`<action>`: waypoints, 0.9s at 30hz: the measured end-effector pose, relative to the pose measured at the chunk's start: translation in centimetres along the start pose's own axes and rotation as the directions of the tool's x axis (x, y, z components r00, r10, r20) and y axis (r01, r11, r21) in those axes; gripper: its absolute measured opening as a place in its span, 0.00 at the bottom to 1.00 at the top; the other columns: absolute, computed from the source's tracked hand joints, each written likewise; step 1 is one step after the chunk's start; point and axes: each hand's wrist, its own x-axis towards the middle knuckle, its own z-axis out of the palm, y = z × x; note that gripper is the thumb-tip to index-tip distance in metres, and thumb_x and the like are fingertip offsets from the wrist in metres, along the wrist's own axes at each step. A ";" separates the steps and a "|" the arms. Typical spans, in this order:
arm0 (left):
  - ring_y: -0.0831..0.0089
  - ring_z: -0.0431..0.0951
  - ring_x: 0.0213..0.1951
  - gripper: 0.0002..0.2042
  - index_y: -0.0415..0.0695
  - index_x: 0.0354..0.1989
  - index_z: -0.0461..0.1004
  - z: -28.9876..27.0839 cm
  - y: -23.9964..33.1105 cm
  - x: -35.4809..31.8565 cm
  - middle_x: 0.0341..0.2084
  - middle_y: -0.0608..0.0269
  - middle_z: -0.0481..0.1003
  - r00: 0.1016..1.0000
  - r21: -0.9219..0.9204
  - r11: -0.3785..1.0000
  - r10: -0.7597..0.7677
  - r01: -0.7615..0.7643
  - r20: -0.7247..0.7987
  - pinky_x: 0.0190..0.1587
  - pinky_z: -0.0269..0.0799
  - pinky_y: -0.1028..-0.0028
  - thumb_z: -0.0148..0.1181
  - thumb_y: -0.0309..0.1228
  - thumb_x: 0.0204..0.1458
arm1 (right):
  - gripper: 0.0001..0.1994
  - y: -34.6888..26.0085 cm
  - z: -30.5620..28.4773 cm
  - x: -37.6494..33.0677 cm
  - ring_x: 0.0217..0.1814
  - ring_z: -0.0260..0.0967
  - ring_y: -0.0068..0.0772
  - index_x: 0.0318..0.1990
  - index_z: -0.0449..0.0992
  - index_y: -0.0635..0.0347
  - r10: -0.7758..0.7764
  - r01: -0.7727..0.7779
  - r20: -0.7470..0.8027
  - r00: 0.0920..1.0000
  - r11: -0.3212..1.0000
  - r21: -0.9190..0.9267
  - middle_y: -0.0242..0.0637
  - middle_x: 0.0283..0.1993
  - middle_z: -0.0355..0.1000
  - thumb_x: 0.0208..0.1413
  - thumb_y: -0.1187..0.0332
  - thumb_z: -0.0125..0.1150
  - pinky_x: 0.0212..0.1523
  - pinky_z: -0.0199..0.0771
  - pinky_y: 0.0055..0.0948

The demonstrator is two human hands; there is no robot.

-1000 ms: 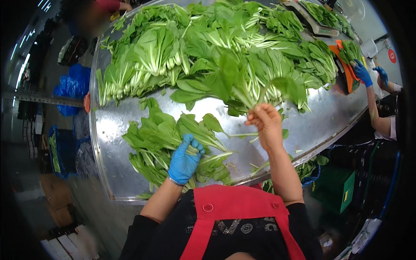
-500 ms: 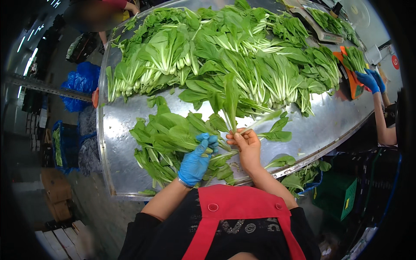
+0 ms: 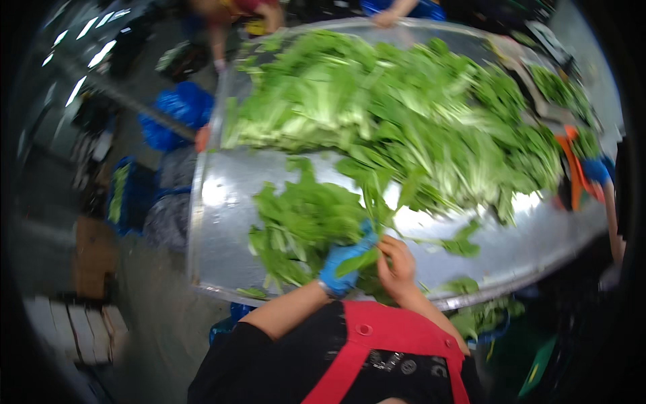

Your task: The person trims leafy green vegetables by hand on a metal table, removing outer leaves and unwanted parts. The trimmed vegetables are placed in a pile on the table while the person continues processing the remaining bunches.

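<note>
Two hands meet over a shiny metal table (image 3: 225,249): the blue-gloved left hand (image 3: 343,262) grips a bunch of broad, bright-green leaves (image 3: 306,209) fanning toward eleven o'clock, while the bare right hand (image 3: 397,262) pinches a slim green sprig (image 3: 377,195). These look light, floppy, easily bruised, so the firmer stalk ends seem the safest hold; a larger heap of pale-stalked greens (image 3: 437,114) lies at one o'clock.

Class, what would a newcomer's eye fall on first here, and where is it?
Probably the heap of leafy greens along the far side of the metal table. Then the blue-gloved left hand and bare right hand, close together over the near side, holding a few stalks. Below them, the red apron stands out.
</note>
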 end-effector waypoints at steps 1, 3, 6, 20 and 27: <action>0.78 0.69 0.39 0.12 0.38 0.44 0.68 -0.4 0.8 -0.1 0.38 0.63 0.72 1.000 0.056 0.998 0.000 0.001 -0.016 0.42 0.66 0.76 0.53 0.25 0.51 | 0.10 -0.1 0.3 0.3 0.36 0.69 0.45 0.31 0.70 0.62 -0.094 0.095 0.032 0.995 0.994 -0.051 0.45 0.37 0.71 0.38 0.81 0.58 0.36 0.69 0.32; 0.79 0.70 0.37 0.12 0.38 0.43 0.69 -0.6 0.9 0.2 0.36 0.64 0.73 0.994 0.032 0.999 0.010 -0.007 -0.110 0.40 0.67 0.77 0.55 0.25 0.50 | 0.10 -0.3 0.8 0.9 0.35 0.68 0.45 0.31 0.71 0.62 -0.208 0.217 0.093 0.974 0.970 -0.105 0.45 0.37 0.71 0.37 0.81 0.59 0.36 0.69 0.33; 0.82 0.70 0.35 0.12 0.38 0.42 0.71 0.0 -0.6 1.4 0.36 0.67 0.73 0.991 -0.321 0.945 -0.099 0.066 -0.086 0.37 0.67 0.81 0.58 0.25 0.48 | 0.09 -0.5 0.2 0.6 0.37 0.68 0.42 0.31 0.70 0.63 -0.123 0.122 0.077 0.989 0.992 0.016 0.46 0.38 0.70 0.39 0.81 0.58 0.36 0.68 0.32; 0.78 0.72 0.38 0.15 0.39 0.43 0.70 -4.8 3.5 1.2 0.39 0.65 0.73 0.932 -0.092 0.970 0.189 -0.227 -0.311 0.42 0.68 0.77 0.61 0.27 0.45 | 0.08 -2.6 0.4 2.3 0.23 0.66 0.27 0.32 0.74 0.65 0.325 -0.376 0.445 0.835 0.926 0.030 0.36 0.23 0.69 0.44 0.72 0.62 0.25 0.65 0.22; 0.77 0.72 0.38 0.15 0.39 0.41 0.70 -2.8 2.9 -0.6 0.37 0.63 0.74 0.987 -0.035 0.994 0.101 -0.106 -0.124 0.42 0.69 0.76 0.62 0.28 0.44 | 0.05 -2.0 0.4 3.6 0.24 0.62 0.20 0.30 0.69 0.67 0.160 -0.286 0.433 0.887 0.927 0.243 0.34 0.28 0.66 0.45 0.79 0.59 0.23 0.62 0.18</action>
